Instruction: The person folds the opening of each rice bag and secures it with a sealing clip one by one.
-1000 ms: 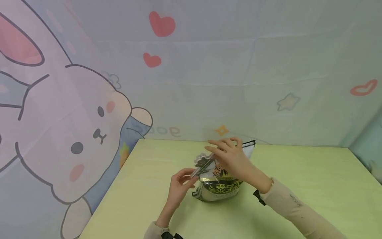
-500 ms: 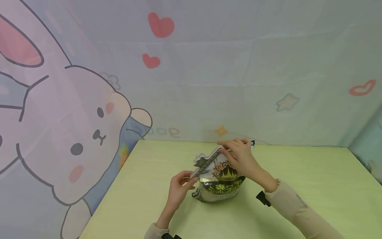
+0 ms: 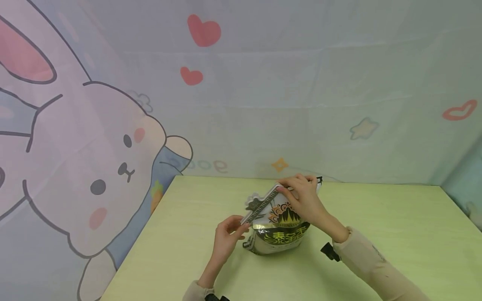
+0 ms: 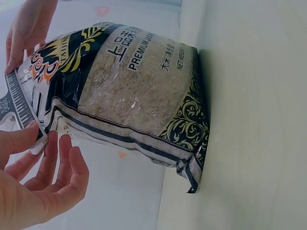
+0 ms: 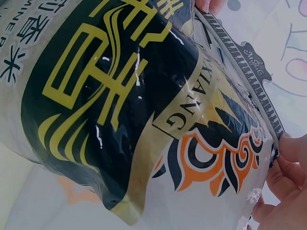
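A clear-and-black bag of rice stands tilted on the table, its grains visible in the left wrist view. Along its top edge lies a flat bag clip with a piano-key pattern and the word Music. My left hand pinches the clip's lower left end between thumb and fingers. At the upper right end, my right hand pinches the clip and bag top, thumb in front. The right wrist view shows the bag close up, with the right hand at the clip's end.
The pale yellow-green table extends on both sides of the bag. Behind it hangs a cloth printed with a rabbit, hearts and stars. A black-tipped bag corner sticks out beyond the right hand.
The right hand has slid right along the bag's top, uncovering more of the clip, and its spread fingers have closed to a pinch. The left hand has stayed in place.
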`<state>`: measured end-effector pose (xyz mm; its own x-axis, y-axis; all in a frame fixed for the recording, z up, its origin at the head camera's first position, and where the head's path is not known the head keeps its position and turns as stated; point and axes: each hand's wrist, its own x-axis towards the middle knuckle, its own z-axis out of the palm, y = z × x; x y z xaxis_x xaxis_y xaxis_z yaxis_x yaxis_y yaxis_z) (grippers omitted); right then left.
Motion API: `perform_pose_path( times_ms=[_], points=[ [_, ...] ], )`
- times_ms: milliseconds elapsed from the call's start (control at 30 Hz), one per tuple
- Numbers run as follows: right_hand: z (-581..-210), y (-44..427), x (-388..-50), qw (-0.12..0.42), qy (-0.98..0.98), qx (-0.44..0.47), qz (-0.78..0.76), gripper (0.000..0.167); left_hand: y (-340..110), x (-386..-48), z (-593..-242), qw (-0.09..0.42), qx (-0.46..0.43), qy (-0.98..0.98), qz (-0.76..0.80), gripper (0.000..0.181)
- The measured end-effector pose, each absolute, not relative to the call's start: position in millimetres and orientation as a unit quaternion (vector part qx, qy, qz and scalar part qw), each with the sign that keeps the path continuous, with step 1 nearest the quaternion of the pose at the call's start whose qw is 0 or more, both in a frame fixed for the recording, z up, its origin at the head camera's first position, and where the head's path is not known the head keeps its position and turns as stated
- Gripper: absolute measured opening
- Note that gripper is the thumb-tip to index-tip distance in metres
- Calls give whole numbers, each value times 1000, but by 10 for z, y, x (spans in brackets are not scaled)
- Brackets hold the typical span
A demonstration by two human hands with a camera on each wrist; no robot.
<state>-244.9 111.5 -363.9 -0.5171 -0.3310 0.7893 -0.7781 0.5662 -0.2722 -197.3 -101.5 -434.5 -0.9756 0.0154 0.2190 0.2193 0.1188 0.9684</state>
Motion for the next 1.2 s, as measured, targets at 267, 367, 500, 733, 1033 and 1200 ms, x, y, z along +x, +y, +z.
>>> perform_pose_path(
  times_ms=[267,367,500,733,1033,1200],
  points=[
    [-3654,1116,-2461,368,-798,348,325,13,-982,-1970,-4339,109,-70,-747,-652,15],
    [-3657,1113,-2460,375,-792,353,328,12,-974,-1969,-4339,112,-67,-745,-654,15],
    [-3662,1113,-2463,381,-787,357,328,11,-973,-1969,-4331,108,-65,-743,-657,15],
    [-3661,1118,-2468,379,-786,358,331,12,-991,-1994,-4329,92,-69,-739,-664,16],
    [-3657,1123,-2454,367,-794,351,333,14,-1084,-2132,-4554,53,-70,-718,-691,21],
    [-3645,1125,-2443,362,-800,347,329,17,-1099,-2112,-4537,43,-71,-719,-690,21]
  ],
)
